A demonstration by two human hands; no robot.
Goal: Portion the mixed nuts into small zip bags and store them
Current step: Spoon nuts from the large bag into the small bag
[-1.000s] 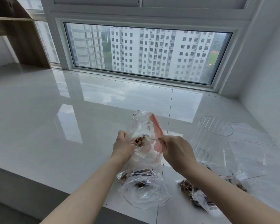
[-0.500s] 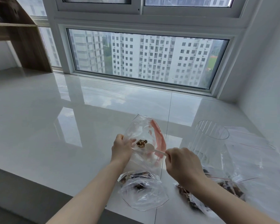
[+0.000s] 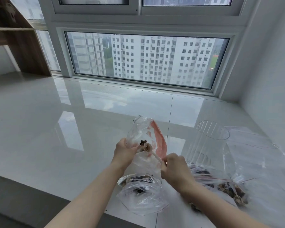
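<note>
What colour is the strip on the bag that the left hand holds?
Pink-red strip, seen in the head view.

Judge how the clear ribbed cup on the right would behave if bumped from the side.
The clear ribbed cup looks thin-walled and holds nothing visible, so it is probably light and would likely slide on the glossy white counter. It stands tall and narrower toward its base, so it may tip, then roll.

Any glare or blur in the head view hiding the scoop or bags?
Head view: window glare streaks the glossy counter but misses the scoop; left hand and held bag are sharp; nut bags at right are smeared; wide-angle bending at edges.
</note>
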